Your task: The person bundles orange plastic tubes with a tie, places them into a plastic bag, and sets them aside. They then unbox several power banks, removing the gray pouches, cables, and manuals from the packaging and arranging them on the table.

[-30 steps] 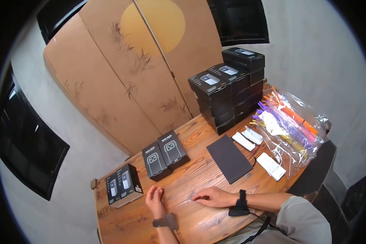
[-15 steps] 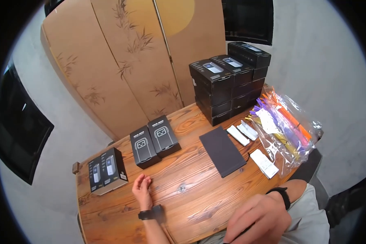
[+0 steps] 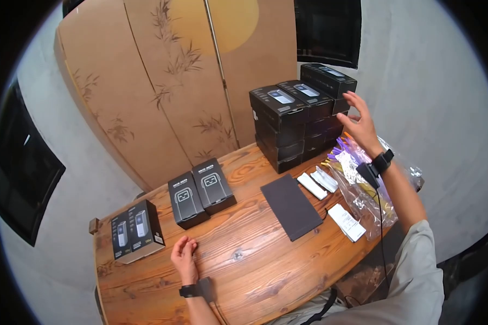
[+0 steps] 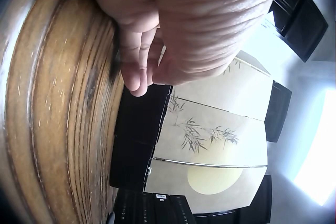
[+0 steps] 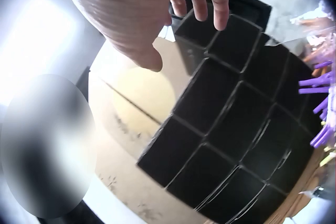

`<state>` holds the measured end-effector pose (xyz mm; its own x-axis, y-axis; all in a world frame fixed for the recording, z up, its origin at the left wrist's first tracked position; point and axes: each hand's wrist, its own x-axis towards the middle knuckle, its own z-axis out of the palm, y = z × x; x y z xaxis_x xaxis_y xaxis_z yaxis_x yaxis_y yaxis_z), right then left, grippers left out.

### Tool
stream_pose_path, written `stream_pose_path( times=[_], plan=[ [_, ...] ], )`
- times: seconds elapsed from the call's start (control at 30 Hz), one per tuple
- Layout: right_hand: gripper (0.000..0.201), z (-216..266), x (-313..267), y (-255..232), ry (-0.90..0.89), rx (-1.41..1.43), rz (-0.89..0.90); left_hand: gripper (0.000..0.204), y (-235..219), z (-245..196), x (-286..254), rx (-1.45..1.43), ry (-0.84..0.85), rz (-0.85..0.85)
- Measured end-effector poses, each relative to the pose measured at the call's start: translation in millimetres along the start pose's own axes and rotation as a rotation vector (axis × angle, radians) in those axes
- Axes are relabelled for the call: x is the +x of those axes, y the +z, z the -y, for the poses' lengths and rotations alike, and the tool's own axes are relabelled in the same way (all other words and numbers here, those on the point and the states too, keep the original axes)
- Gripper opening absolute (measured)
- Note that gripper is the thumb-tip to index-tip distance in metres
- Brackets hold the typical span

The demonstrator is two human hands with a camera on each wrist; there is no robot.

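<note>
My right hand (image 3: 361,125) is raised at the right end of a stack of black boxes (image 3: 279,132), thumb and fingers spread apart. Its fingertips are right by the uppermost black box (image 3: 329,80), whose lid carries a picture of a pale device. In the right wrist view, the fingers of that hand (image 5: 152,8) point down over the stack's top boxes (image 5: 239,40). Loosely curled and holding nothing, my left hand (image 3: 184,259) rests on the wooden table (image 3: 244,265). Close beyond it lie two black boxes with line-drawn faces (image 3: 186,199) and, to the left, a pair of black boxes (image 3: 137,232).
A dark flat rectangle (image 3: 291,207) lies mid-table, beside white wrapped packets (image 3: 312,186) and a white paper slip (image 3: 347,223). A clear plastic bag (image 3: 358,200) of colourful sticks lies under my right forearm. A folding screen (image 3: 173,86) stands behind the table.
My right hand has gone from above the table, down past its front edge, then up and right to the box stack. My left hand has stayed on the table while the head view shifted.
</note>
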<state>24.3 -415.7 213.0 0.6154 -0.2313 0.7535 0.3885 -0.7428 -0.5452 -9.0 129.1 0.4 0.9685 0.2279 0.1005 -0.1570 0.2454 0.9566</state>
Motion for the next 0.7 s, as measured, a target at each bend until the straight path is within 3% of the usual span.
stream_pose_path(
  times=[0.07, 0.13, 0.2, 0.33, 0.57, 0.7],
  plan=[
    [0.081, -61.0, 9.1, -3.7, 0.149, -0.110, -0.050, 0.021, 0.4, 0.6, 1.0, 0.009, 0.004, -0.005],
    [0.091, -101.7, 20.2, -7.3, 0.207, -0.166, -0.090, 0.021, 1.0, -0.3, 1.4, 0.003, -0.003, -0.008],
    [0.111, -102.5, 29.8, -8.5, 0.290, -0.146, -0.097, 0.021, 1.7, 0.4, 0.8, 0.001, -0.008, -0.011],
    [0.126, -112.7, 60.3, -5.0, 0.266, -0.213, -0.124, 0.021, 1.9, -1.7, 0.5, 0.006, -0.009, -0.002],
    [0.130, -105.3, 88.5, 10.0, 0.307, -0.165, -0.094, 0.021, 4.1, -3.9, 0.5, 0.004, -0.019, 0.002],
    [0.122, -96.6, 88.7, 14.7, 0.277, -0.303, -0.194, 0.021, 5.1, -5.3, 0.1, 0.009, -0.019, 0.003]
  ],
)
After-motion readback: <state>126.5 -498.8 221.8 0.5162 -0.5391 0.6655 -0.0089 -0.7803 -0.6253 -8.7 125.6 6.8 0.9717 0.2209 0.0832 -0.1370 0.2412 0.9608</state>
